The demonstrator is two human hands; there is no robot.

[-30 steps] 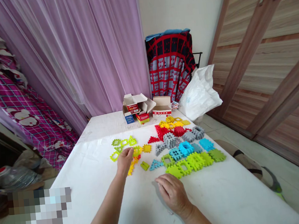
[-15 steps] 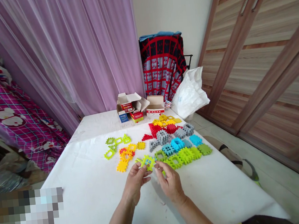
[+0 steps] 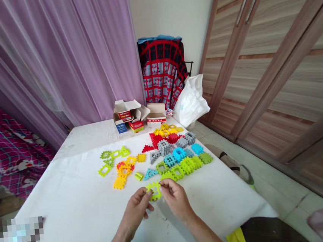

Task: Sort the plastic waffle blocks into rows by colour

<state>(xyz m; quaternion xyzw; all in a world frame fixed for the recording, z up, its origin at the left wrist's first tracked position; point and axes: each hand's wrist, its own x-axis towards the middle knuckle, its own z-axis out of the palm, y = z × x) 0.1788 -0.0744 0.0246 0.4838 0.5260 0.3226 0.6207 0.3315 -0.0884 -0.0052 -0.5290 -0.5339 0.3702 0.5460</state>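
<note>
Between my two hands is a lime-green interlocking plastic tile (image 3: 155,190) with a window-like opening and toothed edges, raised above the white table. My left hand (image 3: 138,209) pinches its left edge between thumb and fingers. At the upper right edge, the thumb and forefinger of my right hand (image 3: 176,199) close on the same tile. Just beyond lie a light-blue triangular piece (image 3: 150,173) and a small lime-green piece (image 3: 138,176). Stacks of lime-green tiles (image 3: 187,165) stand past my right hand, with blue tiles (image 3: 179,154) behind them.
Linked yellow-orange pieces (image 3: 124,171) and linked green pieces (image 3: 107,163) lie left of centre. Grey (image 3: 164,147), red (image 3: 155,140) and yellow tiles (image 3: 164,129) sit farther back. Opened cardboard boxes (image 3: 126,115) and a white plastic bag (image 3: 191,102) are at the far edge.
The view has turned to the right. My hands have drawn the tile down towards me, off the pieces behind it, so the blue triangle and the small lime piece now show.
</note>
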